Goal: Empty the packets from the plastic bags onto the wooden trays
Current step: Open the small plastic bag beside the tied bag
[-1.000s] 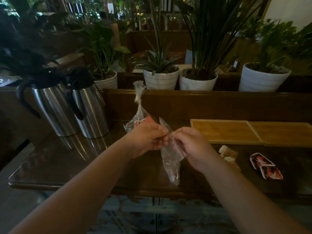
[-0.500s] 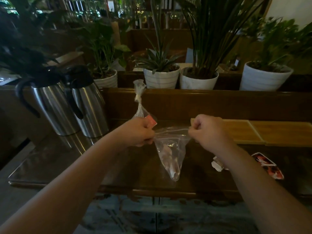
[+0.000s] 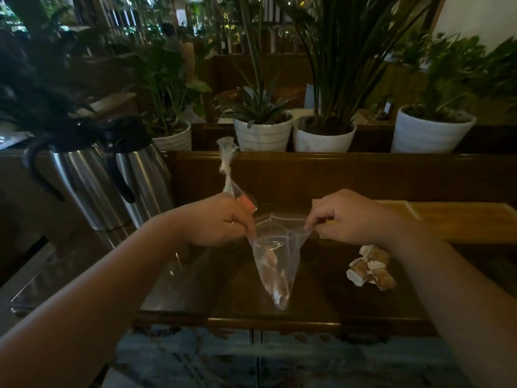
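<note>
A clear plastic bag [image 3: 275,261] hangs over the dark wooden table [image 3: 321,298], its mouth stretched wide. My left hand [image 3: 221,222] pinches the left rim and my right hand [image 3: 347,217] pinches the right rim. A few brownish packets lie in the bag's narrow bottom. Behind my left hand stands a second, knotted plastic bag [image 3: 228,169] with a red packet [image 3: 247,204] showing in it. Several brown and white packets [image 3: 370,267] lie loose on the table under my right forearm. Two wooden trays [image 3: 458,222] lie side by side at the right, partly hidden by my right hand.
Two steel jugs [image 3: 112,186] with black handles stand at the table's left. A raised wooden ledge [image 3: 335,175] runs along the back, with white plant pots [image 3: 323,135] behind it. The table's front edge is just below the bag's tip.
My hands have drawn apart, pulling the bag's mouth from closed to wide. The view has shifted so the red-and-white packets at the right are out of sight.
</note>
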